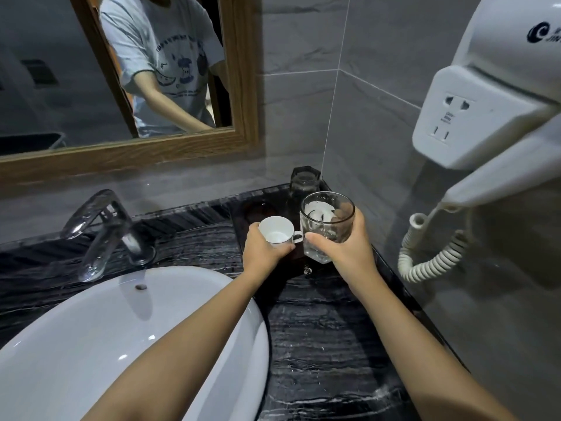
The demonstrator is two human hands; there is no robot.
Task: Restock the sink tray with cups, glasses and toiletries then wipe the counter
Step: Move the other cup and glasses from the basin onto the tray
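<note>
My left hand (263, 250) grips a small white cup (277, 231) with a handle, held upright over the dark tray (243, 214) in the counter's back right corner. My right hand (349, 247) is wrapped around a clear drinking glass (326, 221), also upright above the tray; through it a second white cup shows faintly. At the tray's far end stands a dark angular glass (305, 180). A round recess in the tray (259, 209) lies just behind the white cup.
A white basin (91, 329) fills the lower left, with a chrome tap (103, 232) behind it. The black marbled counter (318, 344) runs toward me. A wall hairdryer (501, 117) with a coiled cord (431, 256) hangs close on the right. A wood-framed mirror (239, 86) is behind.
</note>
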